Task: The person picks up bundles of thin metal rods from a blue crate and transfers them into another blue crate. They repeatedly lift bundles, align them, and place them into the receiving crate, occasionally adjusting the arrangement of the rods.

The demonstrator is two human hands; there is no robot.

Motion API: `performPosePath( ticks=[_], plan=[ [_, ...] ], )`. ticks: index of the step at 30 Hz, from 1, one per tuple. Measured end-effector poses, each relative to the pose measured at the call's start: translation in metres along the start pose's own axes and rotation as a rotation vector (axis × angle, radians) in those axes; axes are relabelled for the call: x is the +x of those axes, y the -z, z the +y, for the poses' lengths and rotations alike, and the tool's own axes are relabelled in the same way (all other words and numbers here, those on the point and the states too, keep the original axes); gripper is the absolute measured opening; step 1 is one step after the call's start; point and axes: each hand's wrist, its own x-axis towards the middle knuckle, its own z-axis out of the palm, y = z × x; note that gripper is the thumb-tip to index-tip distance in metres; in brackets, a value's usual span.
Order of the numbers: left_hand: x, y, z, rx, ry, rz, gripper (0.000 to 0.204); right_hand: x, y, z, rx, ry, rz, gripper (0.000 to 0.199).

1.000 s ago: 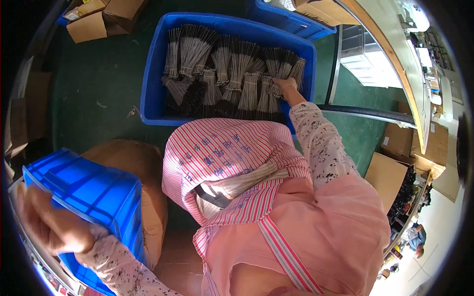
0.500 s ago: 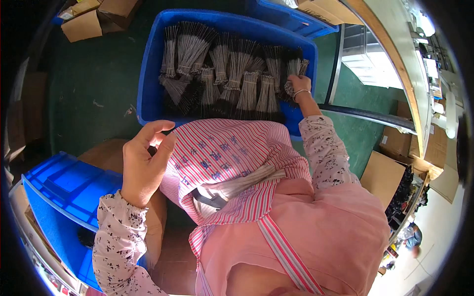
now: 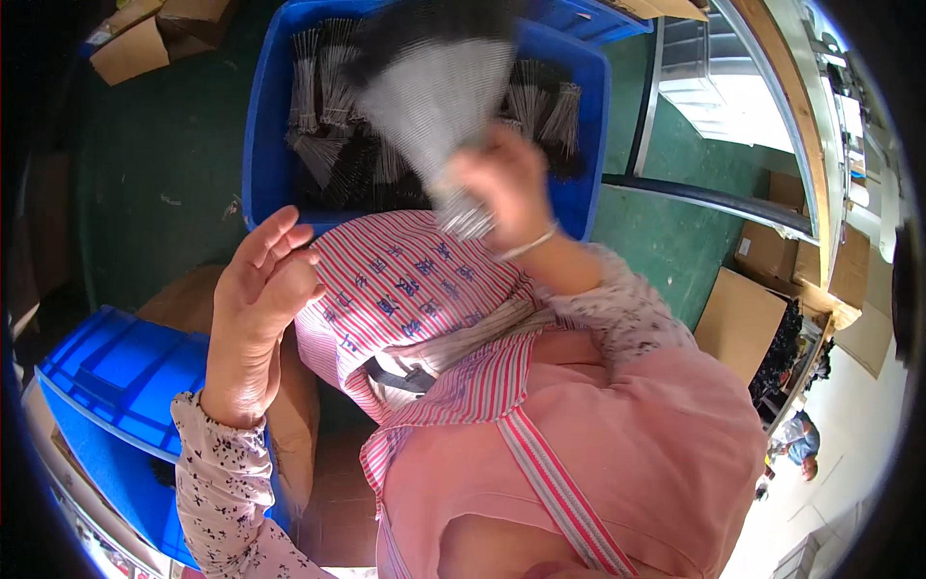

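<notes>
My right hand (image 3: 508,181) grips a bundle of thin wire-handled brushes (image 3: 434,101) near its pale looped ends. The bundle fans out toward dark bristle ends and is blurred by motion. It is held up over the blue bin (image 3: 253,145), hiding part of what lies inside. More bundles of the same brushes (image 3: 307,92) stand and lean in the bin. My left hand (image 3: 253,299) is raised beside the striped apron (image 3: 405,270), fingers curved and apart, with nothing in it.
A second blue bin (image 3: 125,376) stands at the left, near brown cardboard. An open cardboard box (image 3: 159,39) lies at the far left. On the right are a dark metal rail (image 3: 709,205), cardboard boxes (image 3: 743,323) and a wood-edged bench (image 3: 815,183). Another person (image 3: 799,444) is far right.
My right hand has lifted a brush bundle from the bin's right side and swung it left and nearer. My left hand has shifted slightly left, and its fingers have spread. The view has shifted a little.
</notes>
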Motion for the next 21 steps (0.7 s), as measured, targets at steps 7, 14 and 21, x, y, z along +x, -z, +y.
performPosePath(
  ticks=[7,14,21],
  plan=[
    [-0.002,0.002,0.003,-0.216,-0.087,0.031,0.057,-0.025,-0.107,-0.042,0.682,0.002,-0.528,0.039],
    [-0.002,0.016,0.002,-0.295,-0.187,0.176,0.031,0.082,0.005,0.047,-0.290,-0.053,0.051,0.022],
    [0.006,0.022,0.019,-0.542,-0.355,0.255,0.032,0.140,0.239,0.263,-1.038,-0.681,0.565,0.044]
  ],
)
